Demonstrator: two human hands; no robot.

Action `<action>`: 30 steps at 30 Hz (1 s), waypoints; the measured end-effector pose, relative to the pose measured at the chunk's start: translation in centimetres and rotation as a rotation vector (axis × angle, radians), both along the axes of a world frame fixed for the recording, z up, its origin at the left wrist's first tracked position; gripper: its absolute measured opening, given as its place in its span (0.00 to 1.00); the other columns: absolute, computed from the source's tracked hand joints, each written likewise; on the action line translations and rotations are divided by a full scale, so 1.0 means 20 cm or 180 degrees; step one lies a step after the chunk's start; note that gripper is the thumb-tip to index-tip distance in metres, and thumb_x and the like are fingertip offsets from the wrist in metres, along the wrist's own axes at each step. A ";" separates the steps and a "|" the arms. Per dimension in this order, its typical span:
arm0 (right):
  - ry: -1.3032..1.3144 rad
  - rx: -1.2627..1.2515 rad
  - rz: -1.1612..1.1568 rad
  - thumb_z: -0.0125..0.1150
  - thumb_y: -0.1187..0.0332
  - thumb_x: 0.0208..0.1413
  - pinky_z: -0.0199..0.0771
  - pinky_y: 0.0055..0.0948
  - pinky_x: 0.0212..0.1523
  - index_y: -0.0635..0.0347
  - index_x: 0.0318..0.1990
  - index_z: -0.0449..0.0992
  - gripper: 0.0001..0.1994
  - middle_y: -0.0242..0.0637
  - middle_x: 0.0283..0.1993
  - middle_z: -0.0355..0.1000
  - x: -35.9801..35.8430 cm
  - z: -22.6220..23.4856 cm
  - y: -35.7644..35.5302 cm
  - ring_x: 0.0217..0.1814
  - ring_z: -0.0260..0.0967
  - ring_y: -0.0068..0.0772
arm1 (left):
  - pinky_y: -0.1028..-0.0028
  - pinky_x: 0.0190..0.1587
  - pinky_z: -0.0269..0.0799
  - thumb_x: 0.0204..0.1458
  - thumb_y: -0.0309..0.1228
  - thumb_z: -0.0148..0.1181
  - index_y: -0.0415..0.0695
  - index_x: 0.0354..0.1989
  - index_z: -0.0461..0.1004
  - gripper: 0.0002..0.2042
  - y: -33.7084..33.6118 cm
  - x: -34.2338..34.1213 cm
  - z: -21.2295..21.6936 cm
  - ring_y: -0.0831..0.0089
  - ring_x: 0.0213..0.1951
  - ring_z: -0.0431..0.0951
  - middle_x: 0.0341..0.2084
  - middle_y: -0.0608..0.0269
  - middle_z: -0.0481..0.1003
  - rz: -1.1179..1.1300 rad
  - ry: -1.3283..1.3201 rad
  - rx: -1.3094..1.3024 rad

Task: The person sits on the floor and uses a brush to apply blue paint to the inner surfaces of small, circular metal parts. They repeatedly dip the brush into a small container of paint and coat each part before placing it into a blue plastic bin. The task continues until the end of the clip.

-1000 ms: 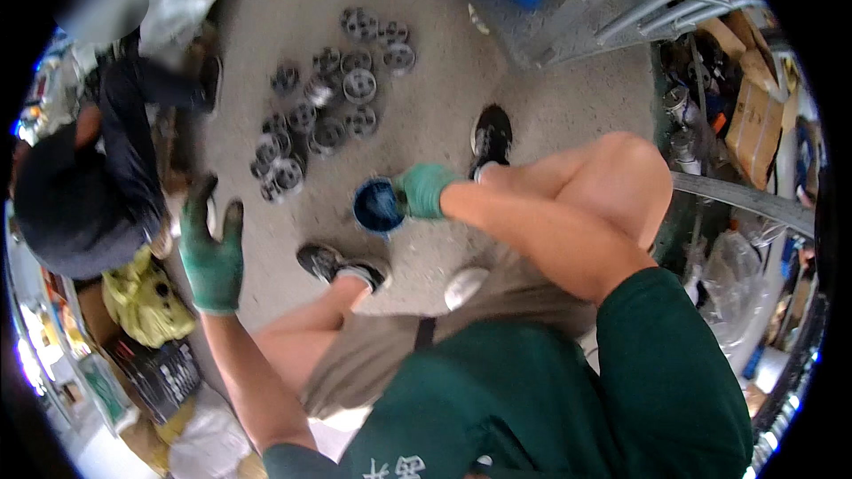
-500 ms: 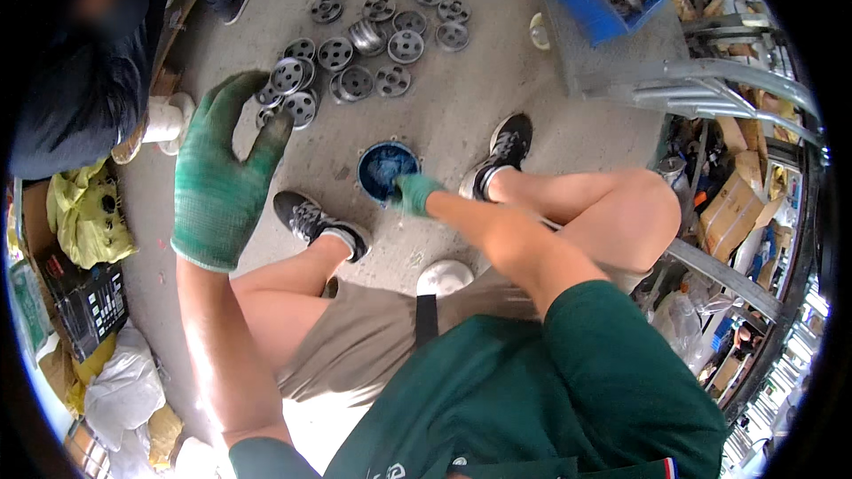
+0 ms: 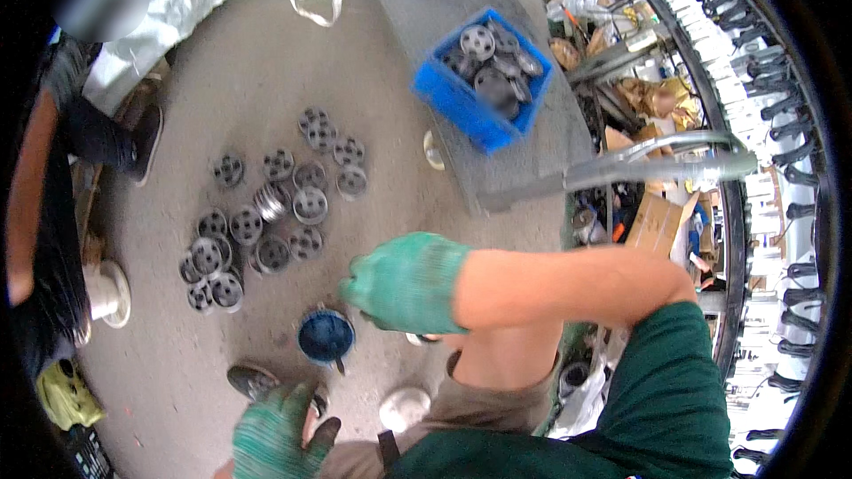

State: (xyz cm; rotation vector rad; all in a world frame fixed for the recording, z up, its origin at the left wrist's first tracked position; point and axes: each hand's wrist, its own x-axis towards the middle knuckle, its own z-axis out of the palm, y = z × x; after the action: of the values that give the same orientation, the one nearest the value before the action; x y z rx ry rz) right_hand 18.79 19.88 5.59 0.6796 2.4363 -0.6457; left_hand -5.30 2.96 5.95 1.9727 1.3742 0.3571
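Note:
My right hand (image 3: 408, 284), in a green glove, is over the floor to the right of the blue pot. It is blurred, with its back toward me; its fingertips are hidden. Low in the picture, my left hand (image 3: 282, 430), in a matching glove with dark fingertips, is near my shoe (image 3: 251, 380), fingers extended and thumb apart, nothing visible in it. The small round pot (image 3: 324, 333) stands between my feet with dark blue contents; a short dark handle (image 3: 339, 364) shows at its near rim. Several metal wheels with holes (image 3: 246, 224) lie beyond it, some stacked.
A blue bin (image 3: 484, 129) of metal parts sits on a grey board (image 3: 524, 179) at the far right. Beside it are a metal tube frame (image 3: 621, 164) and cluttered shelves (image 3: 657, 222). Another person's arm (image 3: 31, 186) and a white sack (image 3: 191, 0) are at left.
The view has turned rightward, bringing the whole blue bin into sight. My right hand has left the pot, where a handle now shows. My left hand has dropped from beside the wheels.

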 end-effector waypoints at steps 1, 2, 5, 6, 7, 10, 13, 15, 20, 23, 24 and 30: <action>0.0543 0.0413 -0.0247 0.63 0.60 0.57 0.78 0.45 0.41 0.57 0.51 0.75 0.17 0.45 0.39 0.76 0.06 0.09 0.07 0.41 0.77 0.50 | 0.57 0.41 0.75 0.39 0.32 0.73 0.36 0.48 0.75 0.25 0.02 0.00 -0.05 0.48 0.38 0.79 0.36 0.48 0.78 0.0347 0.0017 -0.0058; 0.0532 0.0540 -0.0651 0.64 0.61 0.56 0.78 0.44 0.39 0.57 0.50 0.75 0.17 0.45 0.38 0.76 0.13 0.23 0.14 0.40 0.77 0.50 | 0.58 0.42 0.75 0.38 0.32 0.73 0.37 0.50 0.75 0.27 0.05 0.01 -0.11 0.49 0.39 0.79 0.37 0.48 0.78 0.0513 0.0025 -0.0131; 0.0571 0.1509 -0.1583 0.64 0.64 0.54 0.78 0.45 0.40 0.58 0.44 0.75 0.13 0.47 0.40 0.76 0.39 0.61 0.31 0.40 0.77 0.52 | 0.59 0.44 0.74 0.45 0.33 0.70 0.39 0.55 0.75 0.26 0.17 -0.02 -0.32 0.49 0.42 0.79 0.40 0.49 0.79 0.0422 0.0274 -0.0386; 0.0327 0.1787 -0.1778 0.65 0.62 0.53 0.78 0.44 0.41 0.58 0.46 0.75 0.15 0.46 0.40 0.76 0.48 0.76 0.35 0.41 0.77 0.51 | 0.57 0.44 0.74 0.46 0.35 0.69 0.39 0.54 0.75 0.25 0.18 -0.03 -0.43 0.48 0.41 0.79 0.40 0.47 0.79 0.0637 0.0028 -0.0502; 0.0086 0.2063 -0.1968 0.66 0.61 0.52 0.77 0.43 0.42 0.58 0.47 0.75 0.17 0.46 0.41 0.76 0.57 0.90 0.39 0.42 0.76 0.50 | 0.55 0.44 0.75 0.47 0.36 0.68 0.38 0.52 0.76 0.24 0.17 -0.03 -0.57 0.47 0.41 0.79 0.40 0.46 0.79 0.0857 -0.0225 -0.0614; -0.0656 0.2248 -0.1931 0.69 0.57 0.49 0.68 0.46 0.60 0.55 0.55 0.74 0.26 0.46 0.51 0.73 0.94 1.40 0.41 0.58 0.69 0.51 | 0.53 0.44 0.75 0.48 0.38 0.66 0.41 0.50 0.77 0.21 0.20 0.02 -0.61 0.45 0.41 0.79 0.40 0.43 0.79 0.1276 -0.0217 -0.0841; -0.1346 0.1638 -0.2021 0.70 0.55 0.45 0.55 0.51 0.71 0.51 0.60 0.72 0.32 0.46 0.61 0.68 1.41 1.76 0.28 0.67 0.61 0.53 | 0.56 0.44 0.76 0.53 0.36 0.61 0.47 0.50 0.78 0.17 0.19 0.05 -0.53 0.43 0.42 0.80 0.43 0.42 0.79 0.0330 0.0155 -0.1369; -0.1465 0.1418 -0.2236 0.69 0.54 0.45 0.60 0.48 0.68 0.52 0.55 0.75 0.28 0.44 0.57 0.71 1.74 1.92 0.12 0.64 0.65 0.50 | 0.57 0.44 0.77 0.53 0.38 0.62 0.48 0.51 0.78 0.17 0.15 0.22 -0.28 0.44 0.41 0.81 0.37 0.46 0.81 0.0284 -0.0377 -0.1169; -0.1777 0.1183 -0.2524 0.64 0.61 0.46 0.68 0.45 0.59 0.49 0.39 0.84 0.12 0.39 0.42 0.80 2.21 1.84 0.22 0.52 0.76 0.45 | 0.56 0.47 0.76 0.55 0.41 0.61 0.51 0.50 0.79 0.16 0.50 0.54 0.73 0.48 0.43 0.81 0.38 0.49 0.81 -0.0345 0.0143 -0.1667; -0.2141 0.0726 -0.1774 0.61 0.63 0.48 0.71 0.39 0.53 0.52 0.38 0.85 0.12 0.41 0.42 0.81 2.03 1.82 0.42 0.50 0.78 0.42 | 0.57 0.48 0.75 0.56 0.41 0.61 0.51 0.50 0.79 0.16 0.72 0.63 1.17 0.49 0.45 0.80 0.39 0.49 0.81 -0.0151 0.0070 -0.1562; -0.1751 0.0829 -0.2151 0.60 0.62 0.48 0.73 0.42 0.52 0.55 0.38 0.85 0.13 0.43 0.41 0.82 2.06 1.89 0.38 0.47 0.80 0.44 | 0.52 0.42 0.76 0.52 0.43 0.62 0.48 0.48 0.78 0.18 0.78 0.71 1.07 0.45 0.38 0.81 0.34 0.45 0.80 -0.0467 0.0067 -0.0952; -0.0131 0.1558 -0.2384 0.64 0.61 0.45 0.79 0.48 0.41 0.56 0.35 0.85 0.12 0.46 0.33 0.81 1.87 1.62 0.39 0.37 0.80 0.51 | 0.54 0.61 0.66 0.53 0.41 0.63 0.42 0.67 0.61 0.34 1.25 1.31 1.66 0.45 0.59 0.70 0.61 0.42 0.67 -0.0786 0.0376 -0.0483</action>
State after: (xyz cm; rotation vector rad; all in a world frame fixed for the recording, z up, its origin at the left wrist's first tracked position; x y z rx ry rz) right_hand 56.14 27.61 38.05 1.8217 2.2710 -0.2706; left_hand 20.90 28.04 39.07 2.0325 1.1730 0.0214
